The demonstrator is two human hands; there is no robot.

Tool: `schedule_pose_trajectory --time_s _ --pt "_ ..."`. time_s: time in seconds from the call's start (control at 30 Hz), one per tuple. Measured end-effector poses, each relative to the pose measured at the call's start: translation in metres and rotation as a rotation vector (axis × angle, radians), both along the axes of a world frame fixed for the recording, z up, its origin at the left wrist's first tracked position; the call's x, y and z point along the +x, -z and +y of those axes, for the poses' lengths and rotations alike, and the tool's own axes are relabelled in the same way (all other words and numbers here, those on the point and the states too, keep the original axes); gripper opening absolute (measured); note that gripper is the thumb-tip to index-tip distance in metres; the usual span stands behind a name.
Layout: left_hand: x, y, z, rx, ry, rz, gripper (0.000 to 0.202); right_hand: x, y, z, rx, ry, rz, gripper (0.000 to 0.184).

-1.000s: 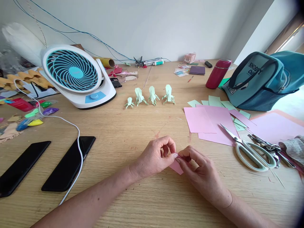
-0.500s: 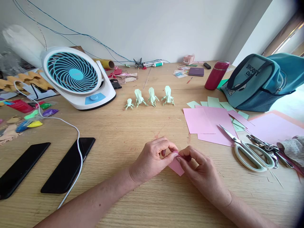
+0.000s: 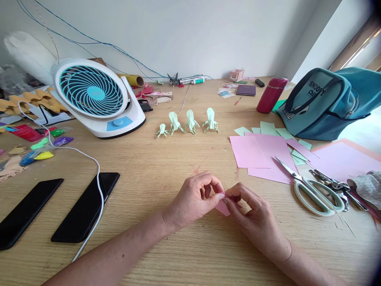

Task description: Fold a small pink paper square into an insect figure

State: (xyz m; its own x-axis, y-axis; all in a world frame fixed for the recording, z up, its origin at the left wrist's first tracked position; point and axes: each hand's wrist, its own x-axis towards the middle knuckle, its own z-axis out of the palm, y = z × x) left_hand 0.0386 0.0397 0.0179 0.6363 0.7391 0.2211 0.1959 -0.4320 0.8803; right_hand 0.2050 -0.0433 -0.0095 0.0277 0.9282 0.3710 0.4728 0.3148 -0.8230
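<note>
A small pink piece of paper (image 3: pixel 222 208) is pinched between both hands, low in the middle of the view. My left hand (image 3: pixel 196 196) grips its upper edge with thumb and forefinger. From the other side my right hand (image 3: pixel 253 212) pinches the same edge, the two thumbs almost touching. Fingers cover much of the paper, so its folds are mostly hidden. Beyond the hands stand several pale green folded paper figures (image 3: pixel 192 121) in a row. Pink paper sheets (image 3: pixel 250 153) lie to the right, with green paper pieces (image 3: pixel 268 128) behind them.
White-handled scissors (image 3: pixel 315 194) lie right of my right hand, beside metal tools (image 3: pixel 333 184). A teal bag (image 3: pixel 321 103) and a red flask (image 3: pixel 271 95) stand behind. At left are a fan (image 3: pixel 95 95), two black phones (image 3: pixel 86 206) and a white cable (image 3: pixel 99 178).
The pink paper has turned slightly between my fingers, and less of it shows below them. Both hands keep their pinch and have barely shifted.
</note>
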Motion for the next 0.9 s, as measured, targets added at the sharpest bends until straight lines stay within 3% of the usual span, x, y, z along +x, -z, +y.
schedule_pose_trajectory --time_s 0.27,0.47,0.67,0.9 --pt "-0.002 -0.005 0.001 0.020 0.055 -0.045 0.018 0.002 0.000 0.000 0.084 -0.002 -0.042 0.011" --pt "-0.001 -0.008 -0.002 -0.086 0.045 -0.012 0.007 0.006 -0.001 0.000 0.181 0.022 -0.203 0.012" --pt "-0.003 -0.011 -0.001 -0.098 0.071 -0.029 0.017 0.009 -0.002 0.000 0.264 0.019 -0.288 0.016" --pt "-0.002 -0.010 -0.002 -0.155 0.069 -0.070 0.016 0.018 -0.006 0.001 0.390 0.011 -0.410 0.024"
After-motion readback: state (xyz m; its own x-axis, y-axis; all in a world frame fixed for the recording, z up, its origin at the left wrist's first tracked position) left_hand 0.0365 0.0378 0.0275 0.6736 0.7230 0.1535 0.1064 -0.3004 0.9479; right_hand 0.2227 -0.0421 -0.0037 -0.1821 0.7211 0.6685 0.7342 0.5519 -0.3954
